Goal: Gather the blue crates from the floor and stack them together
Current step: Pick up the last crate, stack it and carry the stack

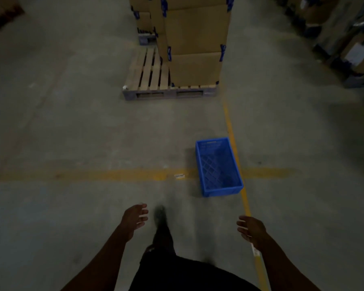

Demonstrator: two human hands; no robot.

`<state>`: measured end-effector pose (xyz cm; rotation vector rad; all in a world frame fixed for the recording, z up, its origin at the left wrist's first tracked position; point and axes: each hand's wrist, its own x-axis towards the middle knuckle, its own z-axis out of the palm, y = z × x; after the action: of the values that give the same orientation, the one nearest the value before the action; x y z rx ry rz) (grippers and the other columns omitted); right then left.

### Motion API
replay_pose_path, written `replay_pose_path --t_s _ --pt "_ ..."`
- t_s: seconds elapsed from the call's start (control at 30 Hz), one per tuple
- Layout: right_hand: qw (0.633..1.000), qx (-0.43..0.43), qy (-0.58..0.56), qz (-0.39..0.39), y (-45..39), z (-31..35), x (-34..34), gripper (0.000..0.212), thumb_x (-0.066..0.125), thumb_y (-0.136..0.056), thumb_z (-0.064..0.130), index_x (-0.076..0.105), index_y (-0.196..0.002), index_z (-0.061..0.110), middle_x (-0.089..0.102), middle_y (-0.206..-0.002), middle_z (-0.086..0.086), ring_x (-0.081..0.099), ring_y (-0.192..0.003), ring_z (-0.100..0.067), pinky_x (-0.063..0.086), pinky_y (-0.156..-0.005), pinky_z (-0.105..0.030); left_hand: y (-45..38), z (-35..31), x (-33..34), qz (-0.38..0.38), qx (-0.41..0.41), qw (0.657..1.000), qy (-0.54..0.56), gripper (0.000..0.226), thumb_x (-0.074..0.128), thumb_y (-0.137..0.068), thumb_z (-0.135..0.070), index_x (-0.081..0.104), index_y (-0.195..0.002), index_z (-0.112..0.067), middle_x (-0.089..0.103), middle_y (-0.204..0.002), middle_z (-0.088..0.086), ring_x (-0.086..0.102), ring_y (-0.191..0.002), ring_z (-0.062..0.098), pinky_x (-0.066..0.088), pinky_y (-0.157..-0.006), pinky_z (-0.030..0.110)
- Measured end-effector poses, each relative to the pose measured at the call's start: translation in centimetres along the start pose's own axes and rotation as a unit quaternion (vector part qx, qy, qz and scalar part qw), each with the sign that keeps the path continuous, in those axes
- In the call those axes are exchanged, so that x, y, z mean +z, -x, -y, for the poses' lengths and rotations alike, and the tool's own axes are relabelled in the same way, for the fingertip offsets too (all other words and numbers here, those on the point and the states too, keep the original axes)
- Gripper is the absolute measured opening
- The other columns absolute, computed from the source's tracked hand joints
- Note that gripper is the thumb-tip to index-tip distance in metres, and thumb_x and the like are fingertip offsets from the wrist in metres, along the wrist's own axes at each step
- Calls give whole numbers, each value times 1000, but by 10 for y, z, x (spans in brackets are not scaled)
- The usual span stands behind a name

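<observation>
One blue plastic crate with a lattice bottom stands upright and empty on the concrete floor, right of centre, where two yellow floor lines cross. My left hand is held out low in front of me, fingers spread, empty, below and left of the crate. My right hand is also empty with fingers apart, below and slightly right of the crate. Neither hand touches it. My dark shoe is stepping forward between the hands.
A wooden pallet lies ahead, with tall stacked cardboard boxes on its right half. Racks with boxes line the far right. Yellow lines mark the floor. A small white label lies left of the crate.
</observation>
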<state>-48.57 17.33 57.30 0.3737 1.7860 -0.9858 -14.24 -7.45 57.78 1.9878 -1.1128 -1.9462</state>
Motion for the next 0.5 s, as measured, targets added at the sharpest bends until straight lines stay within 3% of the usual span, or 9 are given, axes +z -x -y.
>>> replay_pose_path --t_s 0.2,0.33,0.5 --pt "994 11 -105 -33 -52 76 66 23 45 -101 21 60 -114 10 63 -111 -15 61 -79 -24 44 -68 -30 -104 -144 -5 54 22 998 -39 27 55 -102 -32 68 -114 -12 69 -109 11 65 -89 30 49 -84 38" --pt "984 18 -166 -65 -74 116 102 22 48 -100 22 64 -110 10 66 -108 -13 63 -80 -25 45 -65 -30 -163 -259 10 94 53 988 -106 25 53 -101 -32 69 -109 -16 67 -100 7 62 -77 23 45 -71 31" --pt "963 53 -244 -104 -95 160 131 25 48 -100 20 65 -114 10 68 -96 -8 64 -78 -24 46 -63 -30 -218 -374 55 144 68 968 -196 26 49 -102 -29 67 -113 -13 66 -95 6 61 -77 23 45 -72 31"
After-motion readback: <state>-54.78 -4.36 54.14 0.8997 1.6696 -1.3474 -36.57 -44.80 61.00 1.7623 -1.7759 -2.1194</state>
